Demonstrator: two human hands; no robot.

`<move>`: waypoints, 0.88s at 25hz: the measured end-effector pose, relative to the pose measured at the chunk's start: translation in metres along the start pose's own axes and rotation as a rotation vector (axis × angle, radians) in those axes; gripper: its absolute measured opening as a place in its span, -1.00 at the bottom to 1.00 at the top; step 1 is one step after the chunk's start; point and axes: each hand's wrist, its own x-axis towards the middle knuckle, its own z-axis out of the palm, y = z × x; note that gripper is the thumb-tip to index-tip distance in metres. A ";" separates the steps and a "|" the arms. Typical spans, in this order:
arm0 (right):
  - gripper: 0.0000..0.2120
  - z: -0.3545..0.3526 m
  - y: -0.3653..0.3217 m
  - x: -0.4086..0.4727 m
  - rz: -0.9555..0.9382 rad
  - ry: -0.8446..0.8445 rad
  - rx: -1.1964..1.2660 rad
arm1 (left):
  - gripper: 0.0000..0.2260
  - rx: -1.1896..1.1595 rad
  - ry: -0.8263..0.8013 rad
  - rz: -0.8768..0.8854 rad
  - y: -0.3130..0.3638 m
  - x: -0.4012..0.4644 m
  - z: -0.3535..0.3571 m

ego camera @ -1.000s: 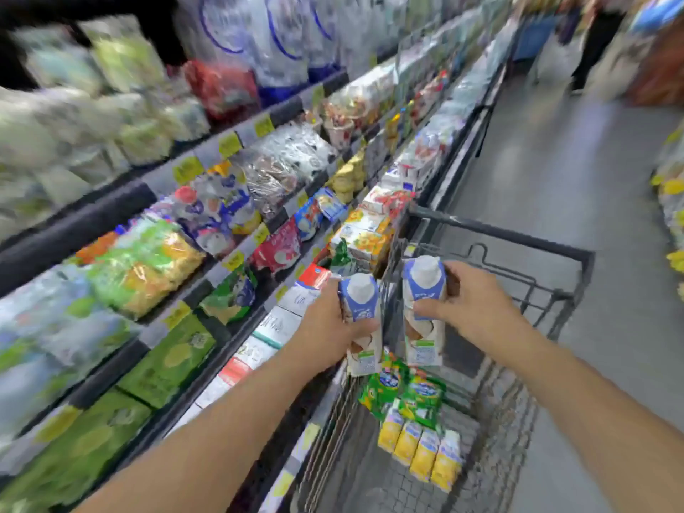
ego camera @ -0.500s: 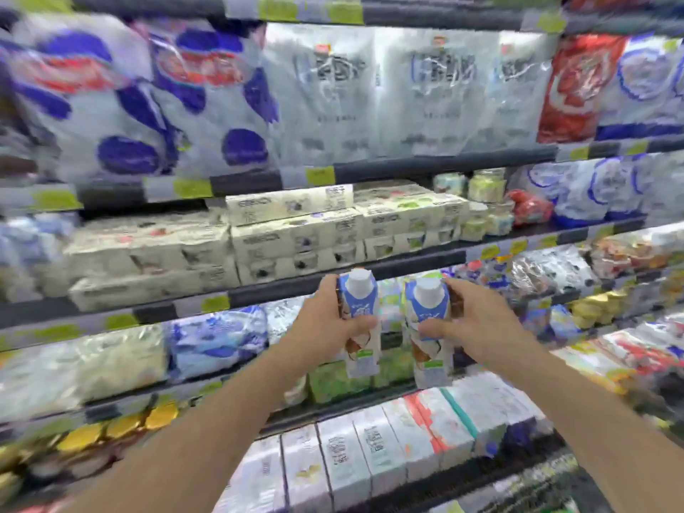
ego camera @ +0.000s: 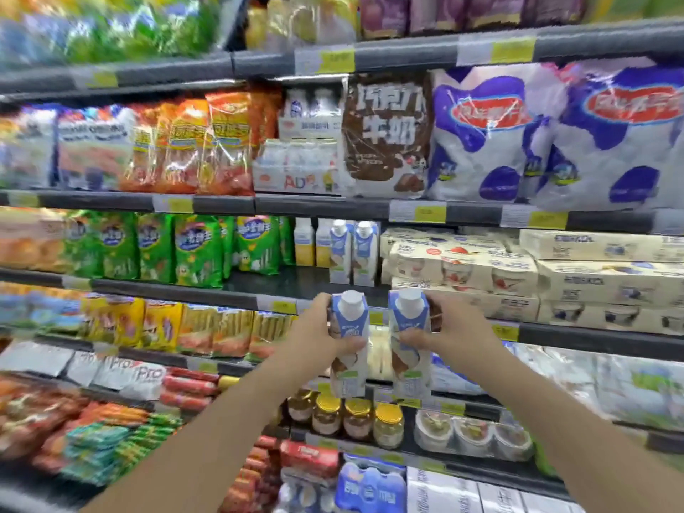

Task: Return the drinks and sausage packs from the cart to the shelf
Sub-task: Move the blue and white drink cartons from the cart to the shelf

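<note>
Two bare arms reaching up from 6 o'clock toward a stocked shelf [ego camera: 407, 211]. Left hand [ego camera: 314, 333] wrapped round a blue-and-white drink carton [ego camera: 349, 349], fingers behind it and thumb across the front, grip closed tight on the carton's middle. Right hand [ego camera: 449, 329] likewise clamped on a second matching carton [ego camera: 409, 346], thumb pressing the front face. Both cartons upright, white caps on top, side by side with a narrow gap between, raised in front of the shelf edge just below centre. Straight above at 12 o'clock from the held pair, two more cartons of the same kind [ego camera: 353, 253] standing on the shelf board, with bare dark board to their left. At 11 o'clock from the hands, pale yellow cartons [ego camera: 312, 240], then green snack packs [ego camera: 192, 248] further toward 9 o'clock. At 2 o'clock, stacked cream-coloured yoghurt multipacks [ego camera: 518, 270]. One level up at 12 o'clock, a brown chocolate milk bag [ego camera: 386, 135] beside blue-spotted white bags [ego camera: 555, 135] at 1 o'clock. At 8 o'clock, yellow and red sausage packs [ego camera: 192, 329] lined along a lower shelf. At 6 o'clock between the forearms, glass jars with gold lids [ego camera: 357, 420]. No cart in view.
</note>
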 end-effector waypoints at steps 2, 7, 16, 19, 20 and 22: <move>-0.60 0.026 -0.022 0.027 0.007 0.027 0.024 | -0.56 -0.026 0.040 -0.028 -0.020 0.017 -0.032; -0.61 0.048 -0.027 0.092 0.043 0.103 0.036 | -0.56 -0.092 0.120 -0.022 -0.035 0.078 -0.055; -0.65 0.044 -0.011 0.183 0.006 0.174 -0.024 | -0.50 -0.090 0.186 -0.007 -0.020 0.188 -0.035; -0.57 0.049 -0.004 0.200 -0.001 0.163 -0.093 | -0.52 -0.023 0.201 -0.017 -0.025 0.203 -0.030; -0.56 0.052 -0.002 0.205 0.003 0.160 -0.116 | -0.53 -0.008 0.209 -0.016 -0.027 0.208 -0.030; -0.54 0.056 0.002 0.211 0.024 0.147 -0.142 | -0.53 0.022 0.208 -0.010 -0.031 0.215 -0.030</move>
